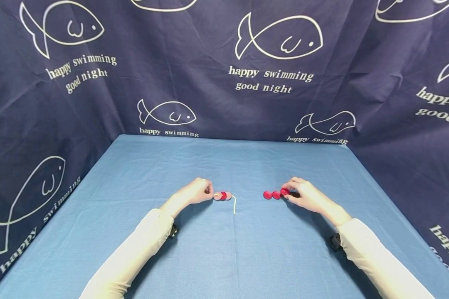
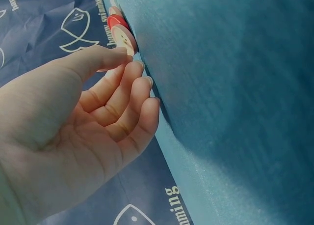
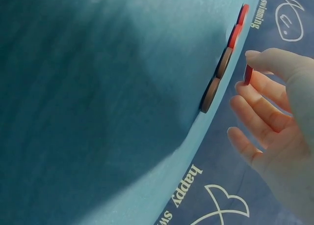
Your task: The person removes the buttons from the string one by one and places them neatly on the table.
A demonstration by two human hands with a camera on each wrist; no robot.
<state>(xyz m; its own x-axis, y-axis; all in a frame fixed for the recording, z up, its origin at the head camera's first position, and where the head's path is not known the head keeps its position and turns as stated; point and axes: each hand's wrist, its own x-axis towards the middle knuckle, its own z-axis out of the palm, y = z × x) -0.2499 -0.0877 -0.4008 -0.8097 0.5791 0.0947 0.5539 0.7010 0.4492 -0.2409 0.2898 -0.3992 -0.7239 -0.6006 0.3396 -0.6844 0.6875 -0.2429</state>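
Note:
My left hand [image 1: 200,191] pinches the left end of a cord strung with buttons, low over the cloth. Strung along it are a pink button [image 2: 122,38] with small holes, a red button [image 2: 117,21] and another pink one. From their right side trails the free end of the pale cord [image 1: 234,205]. Whether my fingertips hold cord alone or also a button's edge is hidden. My right hand [image 1: 307,195] pinches a red button [image 3: 248,74] between thumb and fingers, raised off the table. Below it lie two brown buttons [image 3: 224,63], mostly hidden in the head view.
Two red buttons [image 1: 272,195] lie in a row with the brown ones, left of my right hand. Blue cloth [image 1: 247,249] covers the table. Dark curtains [image 1: 217,83] with fish drawings stand behind and at both sides.

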